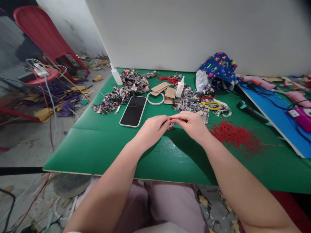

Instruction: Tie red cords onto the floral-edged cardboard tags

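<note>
Left hand [152, 129] and right hand [191, 124] fingertips pinched tight together on thin red thread [163, 148] — small floral fabric scrap [171, 127] just beneath — looks mid-knot, needs even tension.

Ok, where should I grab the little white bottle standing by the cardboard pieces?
Probably best to grip the white bottle round its straight body, coming from the near side with the right hand. It stands upright, its top tapers to a thin nozzle, and cardboard pieces crowd its left.

White wall [194, 32], grey floor [24, 142], red plastic chair [41, 29] at left.
</note>
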Demonstrator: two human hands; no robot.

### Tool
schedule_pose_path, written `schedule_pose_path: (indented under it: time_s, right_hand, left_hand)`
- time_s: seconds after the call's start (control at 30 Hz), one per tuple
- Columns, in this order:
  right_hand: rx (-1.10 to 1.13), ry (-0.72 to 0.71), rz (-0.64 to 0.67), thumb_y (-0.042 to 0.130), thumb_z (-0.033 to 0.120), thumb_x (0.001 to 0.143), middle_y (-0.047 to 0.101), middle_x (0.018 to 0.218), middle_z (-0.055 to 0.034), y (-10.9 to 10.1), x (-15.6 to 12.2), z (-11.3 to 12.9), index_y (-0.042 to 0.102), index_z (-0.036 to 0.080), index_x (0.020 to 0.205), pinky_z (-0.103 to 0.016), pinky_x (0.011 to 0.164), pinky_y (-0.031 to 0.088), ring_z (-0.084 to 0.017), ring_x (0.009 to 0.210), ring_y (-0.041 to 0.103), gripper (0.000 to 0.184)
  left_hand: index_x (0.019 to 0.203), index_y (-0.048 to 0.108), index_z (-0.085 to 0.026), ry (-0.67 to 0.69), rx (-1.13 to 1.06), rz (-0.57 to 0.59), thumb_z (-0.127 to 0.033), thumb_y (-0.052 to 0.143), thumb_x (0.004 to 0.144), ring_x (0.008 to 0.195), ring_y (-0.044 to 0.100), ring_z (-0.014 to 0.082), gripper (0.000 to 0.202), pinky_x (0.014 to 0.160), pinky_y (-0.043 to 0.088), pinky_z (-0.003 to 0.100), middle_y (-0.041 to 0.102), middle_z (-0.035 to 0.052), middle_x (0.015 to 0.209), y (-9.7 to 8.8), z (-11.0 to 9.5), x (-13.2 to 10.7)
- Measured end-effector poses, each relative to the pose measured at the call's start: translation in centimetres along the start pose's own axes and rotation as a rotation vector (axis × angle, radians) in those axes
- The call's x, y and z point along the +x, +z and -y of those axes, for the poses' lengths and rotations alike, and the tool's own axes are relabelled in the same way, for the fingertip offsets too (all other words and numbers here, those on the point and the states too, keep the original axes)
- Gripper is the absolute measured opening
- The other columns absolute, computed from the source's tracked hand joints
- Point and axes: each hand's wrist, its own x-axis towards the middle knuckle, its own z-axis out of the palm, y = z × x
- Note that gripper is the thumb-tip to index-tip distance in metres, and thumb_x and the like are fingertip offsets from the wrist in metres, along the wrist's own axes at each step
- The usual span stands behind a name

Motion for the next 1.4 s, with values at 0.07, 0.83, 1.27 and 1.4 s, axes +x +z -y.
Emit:
schedule_pose_path:
  time_s: [0.07, 0.83, 1.27, 1.4]
  right_hand:
    - [-0.039, -0.025, -0.015, 0.059, 0.021, 0.08, 0.069, 0.078, -0.003, 0.0, 0.0, 0.0, 0.071, 0.019, 0.083, -0.027, 0.066, 0.045, -0.014, 0.072, 0.061, 0.012]
    - [-0.055, -0.143, -0.037, 0.052, 0.013, 0.082, 0.063, 0.071, -0.0009, 0.8, -0.3, 1.0, 0.064, 0.018, 0.073, -0.023, 0.064, 0.042, -0.012, 0.068, 0.057, 0.016]
    - [0.029, -0.022, -0.076, 0.057, 0.02, 0.081, 0.063, 0.069, -0.0003, 0.2, -0.3, 1.5, 0.065, 0.02, 0.07, -0.027, 0.067, 0.043, -0.014, 0.069, 0.056, 0.014]
    - [0.057, 0.022, -0.098, 0.057, 0.021, 0.081, 0.065, 0.071, -0.0015, 0.2, -0.3, 1.3, 0.066, 0.019, 0.072, -0.027, 0.066, 0.044, -0.014, 0.069, 0.057, 0.013]
  left_hand:
    - [0.076, 0.056, -0.018, -0.009, -0.001, 0.003, -0.031, 0.037, 0.091, 0.069, 0.056, 0.0126, 0.027, 0.062, 0.037, 0.024, 0.061, -0.0001, 0.073, 0.0, -0.1, 0.0]
    - [0.125, 0.052, -0.02, -0.137, -0.454, -0.003, -0.039, 0.041, 0.089, 0.08, 0.06, 0.0146, 0.042, 0.074, 0.047, 0.026, 0.067, 0.0031, 0.097, 0.9, -0.6, 0.0]
    - [0.131, 0.046, -0.02, -0.045, -0.481, 0.029, -0.025, 0.042, 0.088, 0.082, 0.061, 0.0128, 0.044, 0.081, 0.047, 0.026, 0.068, 0.0018, 0.085, 0.0, 0.1, -0.1]
    - [0.121, 0.057, -0.019, -0.013, -0.345, -0.071, -0.026, 0.043, 0.088, 0.078, 0.063, 0.0127, 0.036, 0.073, 0.048, 0.024, 0.07, 0.0032, 0.089, 0.1, 0.0, -0.1]
